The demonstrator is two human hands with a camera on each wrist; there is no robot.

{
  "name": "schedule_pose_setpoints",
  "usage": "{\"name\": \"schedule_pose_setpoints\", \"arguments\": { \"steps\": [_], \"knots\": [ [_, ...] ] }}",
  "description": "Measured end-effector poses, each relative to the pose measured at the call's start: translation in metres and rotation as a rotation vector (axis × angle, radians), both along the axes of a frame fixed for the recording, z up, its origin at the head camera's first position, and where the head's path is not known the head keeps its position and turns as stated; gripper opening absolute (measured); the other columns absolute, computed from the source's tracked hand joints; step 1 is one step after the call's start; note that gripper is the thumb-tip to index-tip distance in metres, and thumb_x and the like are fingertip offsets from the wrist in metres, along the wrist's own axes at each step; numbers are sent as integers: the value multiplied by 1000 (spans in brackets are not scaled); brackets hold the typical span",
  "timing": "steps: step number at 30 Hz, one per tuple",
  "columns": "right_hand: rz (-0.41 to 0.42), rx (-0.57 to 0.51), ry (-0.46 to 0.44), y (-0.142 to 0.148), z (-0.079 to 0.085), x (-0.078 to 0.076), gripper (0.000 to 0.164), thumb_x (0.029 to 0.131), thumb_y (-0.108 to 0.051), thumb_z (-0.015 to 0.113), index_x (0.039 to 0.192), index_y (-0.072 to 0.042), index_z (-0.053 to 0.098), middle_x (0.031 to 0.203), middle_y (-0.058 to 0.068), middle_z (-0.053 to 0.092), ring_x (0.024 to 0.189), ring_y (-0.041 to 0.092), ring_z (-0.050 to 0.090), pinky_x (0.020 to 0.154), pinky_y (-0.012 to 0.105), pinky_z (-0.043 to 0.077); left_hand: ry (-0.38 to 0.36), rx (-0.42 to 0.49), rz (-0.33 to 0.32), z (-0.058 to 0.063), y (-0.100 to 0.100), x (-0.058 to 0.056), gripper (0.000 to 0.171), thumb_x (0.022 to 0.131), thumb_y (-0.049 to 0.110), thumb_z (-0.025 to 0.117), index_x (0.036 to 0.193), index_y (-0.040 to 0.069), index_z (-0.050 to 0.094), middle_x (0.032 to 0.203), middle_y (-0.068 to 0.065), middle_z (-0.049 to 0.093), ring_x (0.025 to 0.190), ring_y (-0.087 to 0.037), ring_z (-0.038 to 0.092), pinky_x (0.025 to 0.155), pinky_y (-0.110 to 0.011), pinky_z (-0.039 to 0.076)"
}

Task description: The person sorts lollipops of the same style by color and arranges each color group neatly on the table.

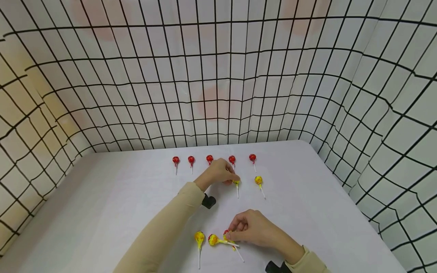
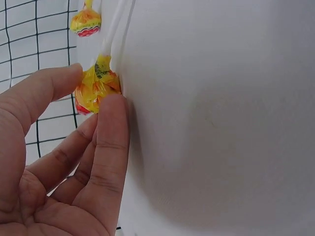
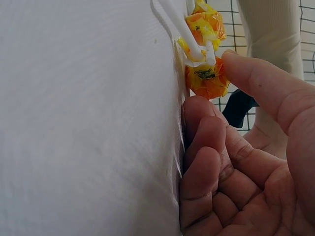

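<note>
From my end, I see the left hand [image 1: 220, 171] pinching the wrapped head of a yellow lollipop [image 2: 98, 86] between thumb and forefinger, its stick pointing back toward the person on the white tabletop [image 1: 102, 212]. Another yellow lollipop [image 1: 258, 180] lies just right of that hand, and 5 red lollipops [image 1: 252, 157] form a row beyond it. Nearer the person, the right hand [image 1: 256, 229] pinches the head of a red-and-yellow lollipop [image 3: 209, 83], its remaining fingers curled in; a crossing lollipop [image 1: 213, 239] on that hand's left has its stick across this 1, and a separate lollipop [image 1: 199, 238] lies farther left. I judge each light and hard, with a stiff thin stick and a slick wrapper that may twist under the pads. I'd grip the ball at its widest, thumb opposite forefinger, pressing gently; by the right hand, the crossed stick could snag and drag its neighbour.
</note>
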State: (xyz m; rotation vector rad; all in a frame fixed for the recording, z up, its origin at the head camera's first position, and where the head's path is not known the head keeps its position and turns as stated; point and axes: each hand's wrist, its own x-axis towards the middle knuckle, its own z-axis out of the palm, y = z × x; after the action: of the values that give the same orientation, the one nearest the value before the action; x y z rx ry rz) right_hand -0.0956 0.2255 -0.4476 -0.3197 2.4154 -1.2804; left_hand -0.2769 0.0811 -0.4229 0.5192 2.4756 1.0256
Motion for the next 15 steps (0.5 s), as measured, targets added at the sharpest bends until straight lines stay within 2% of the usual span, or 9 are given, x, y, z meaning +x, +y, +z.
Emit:
{"name": "schedule_pose_setpoints", "arguments": {
  "steps": [8,15],
  "knots": [
    [-16,21,-15,-1,1,0,17,91,-30,87,94,-15,79,73,-7,66,67,6,54,60,19,41,11,11,-15,-2,0,-1,25,92,31,88,90,9,77,73,-2,69,66,-11,62,61,-19,47],
    [-15,34,-15,-1,1,0,17,91,-30,87,95,-15,79,73,-7,66,68,8,55,60,19,40,2,8,-1,1,-1,0,25,93,31,87,91,9,77,76,-6,70,68,-14,63,62,-20,47]
  ]
}}
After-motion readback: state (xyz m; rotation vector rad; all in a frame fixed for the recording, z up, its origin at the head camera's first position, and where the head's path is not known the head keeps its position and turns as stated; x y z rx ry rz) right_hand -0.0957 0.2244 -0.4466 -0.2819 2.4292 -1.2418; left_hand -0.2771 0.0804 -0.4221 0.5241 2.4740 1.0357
